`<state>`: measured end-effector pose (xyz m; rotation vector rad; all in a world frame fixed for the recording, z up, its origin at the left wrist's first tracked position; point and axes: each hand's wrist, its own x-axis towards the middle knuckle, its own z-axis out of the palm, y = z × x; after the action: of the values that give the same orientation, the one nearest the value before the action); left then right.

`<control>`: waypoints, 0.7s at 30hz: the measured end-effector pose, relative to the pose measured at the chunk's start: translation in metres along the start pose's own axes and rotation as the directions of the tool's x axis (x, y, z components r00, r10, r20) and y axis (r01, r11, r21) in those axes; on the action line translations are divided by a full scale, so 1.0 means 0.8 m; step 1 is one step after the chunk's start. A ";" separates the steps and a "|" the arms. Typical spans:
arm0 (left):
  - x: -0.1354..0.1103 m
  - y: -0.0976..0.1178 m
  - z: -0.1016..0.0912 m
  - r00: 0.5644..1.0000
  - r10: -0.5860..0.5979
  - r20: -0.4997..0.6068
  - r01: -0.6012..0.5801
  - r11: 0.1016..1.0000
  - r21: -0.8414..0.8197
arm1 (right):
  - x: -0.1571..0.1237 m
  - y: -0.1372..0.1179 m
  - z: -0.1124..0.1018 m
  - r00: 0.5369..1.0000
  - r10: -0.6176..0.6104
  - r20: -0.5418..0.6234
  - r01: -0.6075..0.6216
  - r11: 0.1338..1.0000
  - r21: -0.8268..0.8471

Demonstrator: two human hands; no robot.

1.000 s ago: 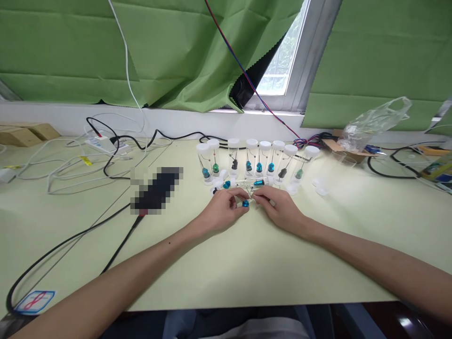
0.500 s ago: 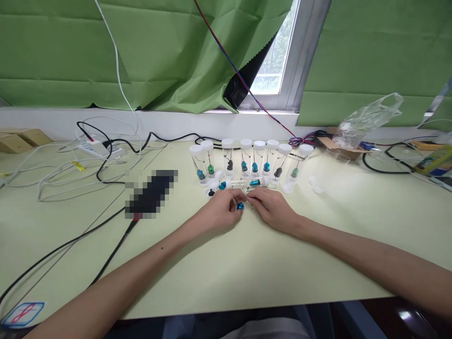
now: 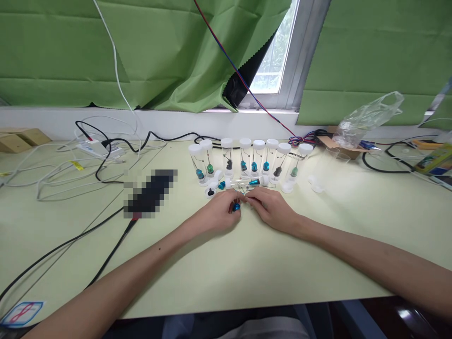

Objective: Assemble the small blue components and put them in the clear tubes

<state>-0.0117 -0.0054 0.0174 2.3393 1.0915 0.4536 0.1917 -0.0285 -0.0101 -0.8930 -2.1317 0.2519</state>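
Note:
My left hand is closed around a small shiny blue piece with a thin metal wire rising from it. My right hand is pinched at the fingertips, close to the left fingers; what it pinches is too small to make out. Just beyond both hands a clear tube lies on its side with a blue piece inside. Left of it are a loose blue piece and a white cap with a black piece in it. Upright clear tubes with white caps stand behind, holding blue, green and black pieces on wires.
A blurred-out dark object with a cable lies left on the table. White cables and a power strip are at the back left. An uncapped clear tube, a cardboard box and a plastic bag stand right.
My left hand has shifted slightly left, and the blue piece has turned so its wire shows more upright. My right hand has stayed nearly still, fingertips pinched.

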 end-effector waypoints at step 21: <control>-0.003 -0.007 -0.005 0.992 -0.123 -0.021 0.115 0.968 -0.225 | 0.003 -0.012 -0.007 0.890 0.451 0.059 -0.402 0.720 0.566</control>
<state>-0.0184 -0.0032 0.0170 2.0652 1.1281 0.5438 0.1897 -0.0346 -0.0007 -0.9923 -1.5896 1.0163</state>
